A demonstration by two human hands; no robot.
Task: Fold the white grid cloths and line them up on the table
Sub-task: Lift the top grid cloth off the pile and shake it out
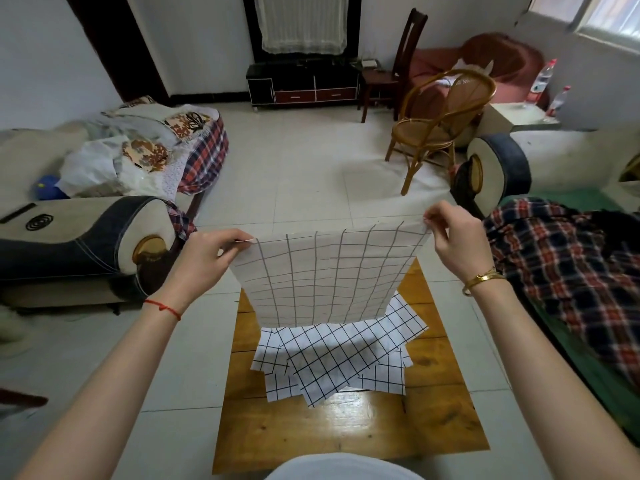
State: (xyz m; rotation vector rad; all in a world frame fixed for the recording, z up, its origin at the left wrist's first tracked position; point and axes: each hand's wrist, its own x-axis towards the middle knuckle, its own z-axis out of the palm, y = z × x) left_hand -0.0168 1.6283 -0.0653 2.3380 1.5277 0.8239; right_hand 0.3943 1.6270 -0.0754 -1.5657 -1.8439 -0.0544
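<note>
1. Left hand (204,258) pinches the raised white grid cloth (329,275) at its ten o'clock corner.
2. Right hand (453,240) pinches the two o'clock corner.
3. Keep the top edge taut and level, then match corners.
4. Unfolded cloths (332,358) lie heaped on the wooden table (346,427) at six o'clock.

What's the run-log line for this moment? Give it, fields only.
stage: lifting cloth | left hand: pinches top corner | right hand: pinches other corner | held grid cloth: hangs unfolded | cloth pile: on wooden table
</note>
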